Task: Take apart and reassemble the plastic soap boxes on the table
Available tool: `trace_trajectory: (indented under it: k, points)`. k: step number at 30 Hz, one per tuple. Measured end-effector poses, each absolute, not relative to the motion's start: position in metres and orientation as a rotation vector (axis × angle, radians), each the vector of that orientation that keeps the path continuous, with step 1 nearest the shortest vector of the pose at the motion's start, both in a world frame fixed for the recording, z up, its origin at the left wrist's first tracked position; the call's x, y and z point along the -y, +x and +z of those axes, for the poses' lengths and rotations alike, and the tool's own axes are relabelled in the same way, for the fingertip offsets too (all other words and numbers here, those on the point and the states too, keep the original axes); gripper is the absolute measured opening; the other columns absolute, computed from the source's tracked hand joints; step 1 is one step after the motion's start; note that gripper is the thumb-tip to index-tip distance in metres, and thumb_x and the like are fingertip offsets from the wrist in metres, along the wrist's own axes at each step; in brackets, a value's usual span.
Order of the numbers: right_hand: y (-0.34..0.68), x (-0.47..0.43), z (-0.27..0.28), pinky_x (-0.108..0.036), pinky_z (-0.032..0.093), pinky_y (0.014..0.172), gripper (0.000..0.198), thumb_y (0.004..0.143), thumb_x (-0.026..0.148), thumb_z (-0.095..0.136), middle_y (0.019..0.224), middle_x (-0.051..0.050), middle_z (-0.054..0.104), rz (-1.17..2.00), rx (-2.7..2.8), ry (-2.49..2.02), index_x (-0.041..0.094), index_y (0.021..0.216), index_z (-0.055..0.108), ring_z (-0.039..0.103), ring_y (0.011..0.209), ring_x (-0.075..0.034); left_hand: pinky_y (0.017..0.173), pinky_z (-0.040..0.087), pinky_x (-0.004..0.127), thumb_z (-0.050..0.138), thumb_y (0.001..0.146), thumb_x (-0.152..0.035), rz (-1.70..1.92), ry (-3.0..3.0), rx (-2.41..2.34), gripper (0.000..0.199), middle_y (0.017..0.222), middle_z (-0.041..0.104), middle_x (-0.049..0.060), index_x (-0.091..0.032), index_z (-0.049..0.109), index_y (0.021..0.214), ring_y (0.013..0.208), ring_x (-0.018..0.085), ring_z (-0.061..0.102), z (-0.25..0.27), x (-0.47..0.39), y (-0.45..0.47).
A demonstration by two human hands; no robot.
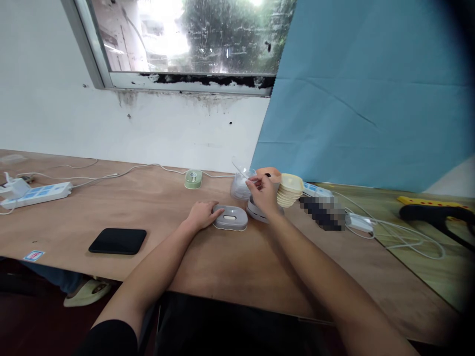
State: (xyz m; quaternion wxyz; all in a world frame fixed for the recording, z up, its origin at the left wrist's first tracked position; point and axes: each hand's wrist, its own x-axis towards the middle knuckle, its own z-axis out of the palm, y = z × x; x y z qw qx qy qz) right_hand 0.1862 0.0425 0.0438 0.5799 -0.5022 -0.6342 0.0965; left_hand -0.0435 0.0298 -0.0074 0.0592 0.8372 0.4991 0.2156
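Note:
A grey oval plastic dish [237, 223] with a pale slot in its middle lies on the table in front of me. My left hand [201, 216] grips its left end, thumb on the near side and fingers behind. My right hand [264, 194] is raised to the right of it, thumb and fingertips pinched on a thin clear plastic piece [240, 169]. Behind that piece stands a clear plastic container [239, 189]. Under my right hand are stacked grey dishes [256, 211], partly hidden. Stacked cream dishes [291, 188] and an orange dish [270, 172] stand just beyond.
A small green box [193, 179] sits near the wall. At left are a black phone [118, 241] and a white power strip [40, 194]. To the right lie another power strip [316, 190], a white adapter [359, 222] and loose cables. Another person's shoe [87, 293] shows below the table.

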Motion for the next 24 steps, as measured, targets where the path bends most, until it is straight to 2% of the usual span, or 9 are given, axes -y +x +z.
trace_trajectory:
  k: [6,8,10,14,17,19,22,24]
  points:
    - [0.167,0.008,0.012,-0.025,0.047,0.056,0.032,0.078,0.052,0.061,0.080,0.000,0.065,0.869,1.284,-0.915,0.022,0.084,0.050,0.054,0.055,-0.010,0.074,0.045,0.028,0.040,0.092,-0.048,1.296,2.301,-1.211,0.057,0.093,0.066,0.006,-0.014,0.035,0.139,0.073,0.015,0.060,-0.008,-0.030,-0.046]
    - [0.167,0.012,0.002,-0.025,0.048,0.052,0.035,0.076,0.054,0.062,0.079,0.000,0.067,1.028,1.170,-0.910,0.022,0.083,0.049,0.054,0.052,-0.010,0.072,0.046,0.027,0.043,0.092,-0.046,1.378,2.251,-1.110,0.057,0.090,0.065,0.004,-0.014,0.036,0.138,0.067,0.013,0.057,-0.009,-0.029,-0.045]
    - [0.169,0.011,-0.005,-0.024,0.049,0.050,0.038,0.073,0.056,0.063,0.076,0.000,0.067,1.119,1.083,-0.931,0.022,0.084,0.049,0.054,0.050,-0.010,0.069,0.046,0.026,0.046,0.090,-0.046,1.405,2.223,-1.089,0.054,0.084,0.064,0.003,-0.014,0.043,0.134,0.064,0.012,0.055,-0.010,-0.029,-0.044]
    - [0.173,0.010,-0.004,-0.021,0.046,0.044,0.045,0.068,0.059,0.066,0.071,0.000,0.068,1.149,1.021,-1.027,0.021,0.088,0.054,0.056,0.046,-0.010,0.065,0.046,0.024,0.048,0.090,-0.042,1.467,2.202,-1.107,0.040,0.083,0.063,0.002,-0.017,0.057,0.120,0.063,0.011,0.054,-0.011,-0.030,-0.044]
    - [0.173,0.013,0.000,-0.021,0.043,0.039,0.049,0.067,0.063,0.066,0.069,-0.002,0.069,1.132,0.986,-1.071,0.019,0.087,0.056,0.055,0.042,-0.010,0.061,0.047,0.023,0.052,0.089,-0.041,1.494,2.232,-1.035,0.039,0.088,0.065,0.003,-0.018,0.057,0.121,0.058,0.009,0.051,-0.010,-0.031,-0.046]
    - [0.173,0.015,0.001,-0.020,0.041,0.036,0.050,0.068,0.064,0.064,0.067,-0.003,0.069,1.122,0.975,-1.084,0.018,0.085,0.057,0.054,0.039,-0.010,0.061,0.049,0.024,0.057,0.085,-0.042,1.505,2.257,-0.988,0.044,0.100,0.066,0.006,-0.018,0.056,0.123,0.056,0.007,0.051,-0.009,-0.032,-0.048]
    - [0.173,0.015,0.001,-0.018,0.035,0.033,0.052,0.068,0.067,0.063,0.059,-0.003,0.066,1.103,0.995,-1.124,0.016,0.081,0.057,0.052,0.036,-0.009,0.062,0.053,0.026,0.066,0.077,-0.046,1.517,2.275,-0.967,0.052,0.123,0.059,0.012,-0.019,0.057,0.121,0.055,0.006,0.054,-0.010,-0.033,-0.050]
    - [0.174,0.014,-0.002,-0.017,0.030,0.030,0.053,0.068,0.068,0.061,0.054,-0.002,0.063,1.078,1.008,-1.162,0.016,0.077,0.057,0.048,0.033,-0.008,0.061,0.054,0.027,0.069,0.073,-0.048,1.507,2.277,-0.959,0.055,0.126,0.058,0.014,-0.019,0.059,0.118,0.053,0.007,0.055,-0.012,-0.034,-0.051]
